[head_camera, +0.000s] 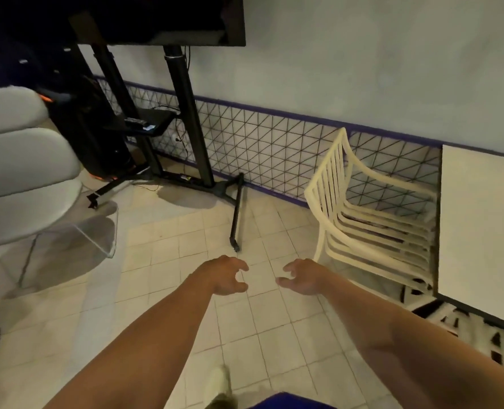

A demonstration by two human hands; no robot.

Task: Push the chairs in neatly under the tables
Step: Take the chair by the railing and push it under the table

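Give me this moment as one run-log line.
left hand: open, empty | right hand: open, empty | slatted chair: facing white table, untouched

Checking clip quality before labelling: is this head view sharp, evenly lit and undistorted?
Head view: dim, warm, uneven light, the corner around the screen stand nearly black; slight blur on the slatted chair, the left hand and right hand crisper; the wide-angle lens bows the wall's tiled band; soft shadows lie under the white shell chairs.

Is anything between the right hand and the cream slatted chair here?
No. The head view shows only bare floor tile between the right hand, which holds nothing, and the cream slatted chair.
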